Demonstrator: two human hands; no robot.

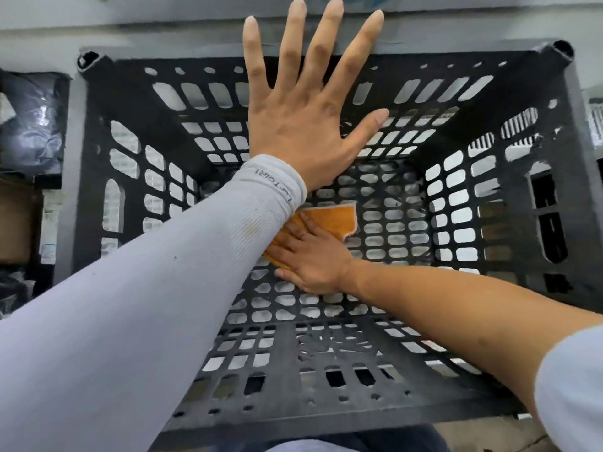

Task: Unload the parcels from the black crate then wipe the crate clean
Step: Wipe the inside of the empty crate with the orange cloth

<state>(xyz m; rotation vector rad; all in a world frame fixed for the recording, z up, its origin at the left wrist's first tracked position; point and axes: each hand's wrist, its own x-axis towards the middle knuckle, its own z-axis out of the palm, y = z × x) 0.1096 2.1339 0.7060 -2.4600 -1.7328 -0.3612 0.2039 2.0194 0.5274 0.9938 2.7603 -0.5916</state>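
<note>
I look straight down into the black perforated crate (548, 132), which holds no parcels. My left hand (303, 106), in a grey sleeve, is spread with straight fingers over the crate's far rim. Down on the crate floor my right hand (310, 259) presses flat on an orange cloth (332, 220), its fingers straight. Part of the cloth is hidden under my left wrist.
Dark plastic-wrapped parcels (31, 122) and a brown cardboard box (14, 223) lie outside the crate to the left. A pale floor shows beyond the far rim. My dark trousers (326, 442) are at the bottom edge.
</note>
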